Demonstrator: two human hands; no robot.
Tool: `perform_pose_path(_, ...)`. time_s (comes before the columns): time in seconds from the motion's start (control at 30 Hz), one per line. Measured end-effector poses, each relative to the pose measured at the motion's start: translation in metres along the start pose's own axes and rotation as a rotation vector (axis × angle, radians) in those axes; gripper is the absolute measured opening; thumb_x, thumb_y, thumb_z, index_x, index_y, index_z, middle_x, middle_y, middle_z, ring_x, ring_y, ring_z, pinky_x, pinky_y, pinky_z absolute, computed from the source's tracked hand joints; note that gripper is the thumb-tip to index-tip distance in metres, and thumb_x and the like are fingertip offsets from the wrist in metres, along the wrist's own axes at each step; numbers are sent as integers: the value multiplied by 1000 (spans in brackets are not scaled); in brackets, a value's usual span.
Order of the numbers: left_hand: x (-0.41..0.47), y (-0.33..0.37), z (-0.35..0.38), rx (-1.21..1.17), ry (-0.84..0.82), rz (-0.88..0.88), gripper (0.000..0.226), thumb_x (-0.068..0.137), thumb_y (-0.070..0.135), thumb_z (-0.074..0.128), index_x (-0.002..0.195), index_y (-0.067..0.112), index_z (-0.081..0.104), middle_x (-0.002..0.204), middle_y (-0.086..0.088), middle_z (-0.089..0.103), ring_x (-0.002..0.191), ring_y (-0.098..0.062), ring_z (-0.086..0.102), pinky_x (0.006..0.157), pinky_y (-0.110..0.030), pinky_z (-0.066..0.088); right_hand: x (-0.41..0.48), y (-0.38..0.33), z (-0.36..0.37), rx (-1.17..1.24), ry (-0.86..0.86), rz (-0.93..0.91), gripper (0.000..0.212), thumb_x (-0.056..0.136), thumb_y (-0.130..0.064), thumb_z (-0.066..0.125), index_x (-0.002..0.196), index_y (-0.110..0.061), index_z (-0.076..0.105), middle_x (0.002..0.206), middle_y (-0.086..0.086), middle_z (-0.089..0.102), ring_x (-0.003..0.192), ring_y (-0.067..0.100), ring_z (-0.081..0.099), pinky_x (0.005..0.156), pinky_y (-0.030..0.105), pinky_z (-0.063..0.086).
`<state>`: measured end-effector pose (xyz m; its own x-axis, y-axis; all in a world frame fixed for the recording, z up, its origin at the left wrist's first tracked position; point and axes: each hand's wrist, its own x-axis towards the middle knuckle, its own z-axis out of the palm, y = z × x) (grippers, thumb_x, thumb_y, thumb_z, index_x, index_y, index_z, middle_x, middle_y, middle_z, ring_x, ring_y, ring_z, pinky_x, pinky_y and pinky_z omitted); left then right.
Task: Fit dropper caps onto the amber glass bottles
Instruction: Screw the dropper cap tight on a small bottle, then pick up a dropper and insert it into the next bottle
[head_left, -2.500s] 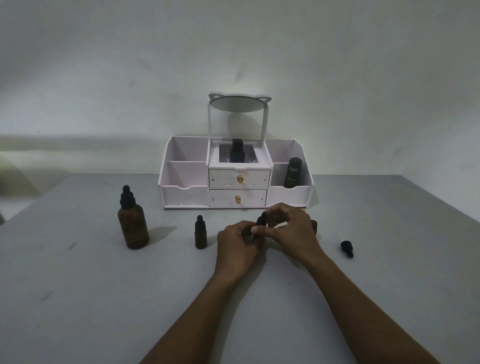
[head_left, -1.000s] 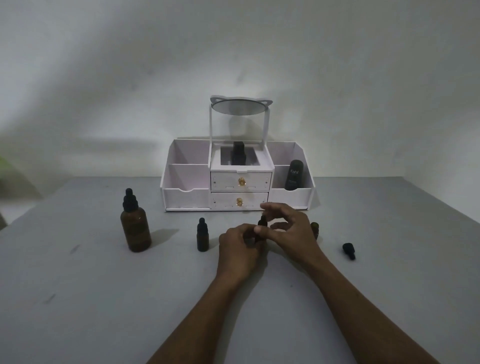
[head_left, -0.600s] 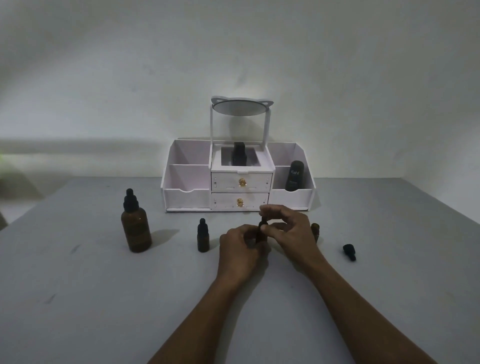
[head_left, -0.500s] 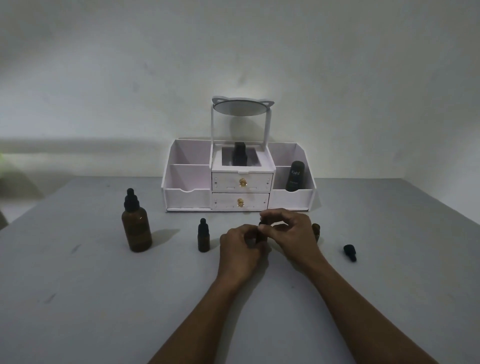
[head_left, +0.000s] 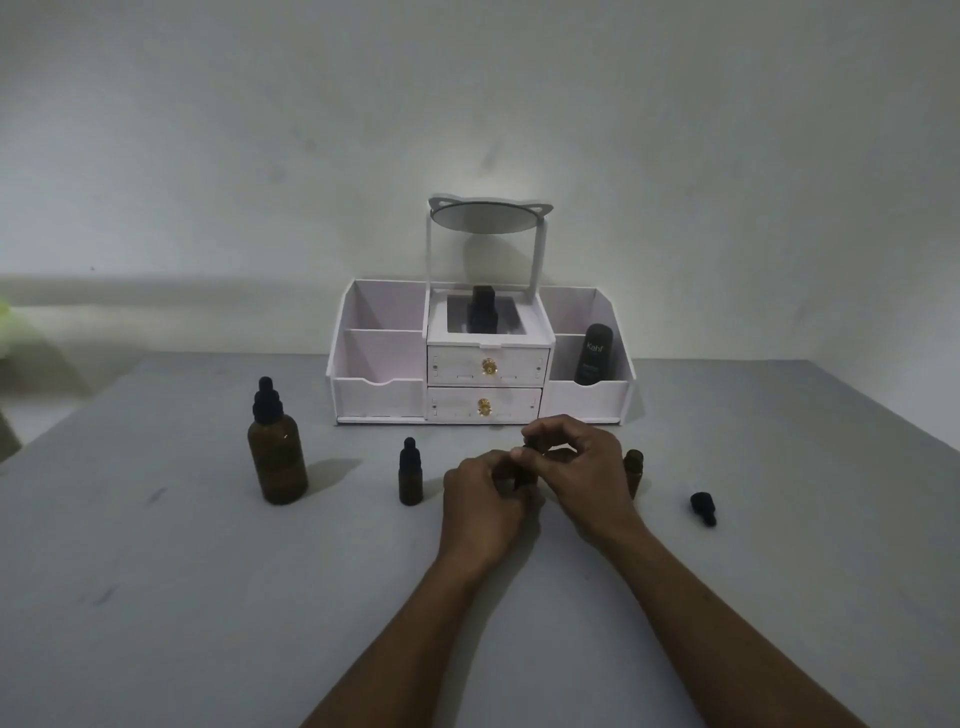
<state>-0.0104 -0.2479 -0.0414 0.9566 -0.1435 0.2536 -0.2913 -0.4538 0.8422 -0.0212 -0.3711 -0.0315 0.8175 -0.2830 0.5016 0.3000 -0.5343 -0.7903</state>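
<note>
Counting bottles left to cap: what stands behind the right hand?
An uncapped small amber bottle stands behind the right hand. Only its neck and shoulder show; the hand covers its lower body. Whether the bottle touches the hand cannot be told.

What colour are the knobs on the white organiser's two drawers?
Gold, on both the upper knob and the lower knob; the head view shows them best.

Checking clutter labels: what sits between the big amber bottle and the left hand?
A small capped amber bottle stands upright there, apart from both the big amber bottle and the left hand; bare table otherwise. Head view.
</note>
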Motion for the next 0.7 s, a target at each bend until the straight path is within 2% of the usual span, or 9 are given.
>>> perform_pose_path(0.17,-5,2,-2,-40,-26,-10,32,81,31,74,113,27,68,114,7,69,100,-11,65,94,-31,52,-4,-3,-3,-13,-20,-23,32,74,-28,86,102,-32,70,95,-14,73,87,3,70,78,20,60)
perform_pose_path(0.3,-20,4,-20,-112,-67,-108,59,78,35,75,132,29,51,138,7,53,124,-15,51,104,-35,43,-5,-26,-8,-7,58,-94,45,74,-41,78,116,-29,65,106,-25,64,94,-4,64,73,3,50)
perform_pose_path(0.37,-32,1,-38,-143,-67,-130,57,80,35,74,131,33,50,138,10,51,124,-11,49,103,-30,42,-5,-42,-8,8,121,-180,41,76,-40,74,113,-24,66,104,-26,62,93,-9,63,73,0,47)
perform_pose_path(0.43,-46,-9,-63,-169,-54,-139,48,80,35,74,124,37,55,131,16,54,115,-4,52,94,-18,44,-4,-60,0,19,108,-259,33,79,-38,71,108,-24,66,100,-24,62,94,-12,61,74,1,48)
perform_pose_path(0.5,-57,-23,-91,-182,-7,-157,38,79,37,74,114,39,60,121,22,58,105,0,56,82,-9,44,-5,-77,16,25,41,-316,27,82,-38,70,106,-26,66,98,-22,64,92,-6,63,73,5,51)
perform_pose_path(0.57,-62,-40,-123,-179,99,-175,32,78,35,76,107,37,63,113,23,60,99,1,58,75,-6,45,-3,-93,38,57,-43,-346,24,84,-37,70,105,-26,67,98,-16,67,90,2,65,73,10,54)
perform_pose_path(0.63,-61,-57,-153,-181,252,-188,30,78,31,77,104,34,63,110,18,61,94,1,58,70,-5,45,-1,-108,65,107,-125,-339,23,84,-30,73,105,-23,69,99,-14,69,90,4,66,72,14,55)
perform_pose_path(0.7,-55,-70,-176,-168,388,-195,30,79,25,76,105,30,62,113,13,62,94,-3,57,73,-7,44,2,-122,91,128,-189,-301,25,83,-24,76,107,-22,70,100,-14,69,90,1,66,72,14,56)
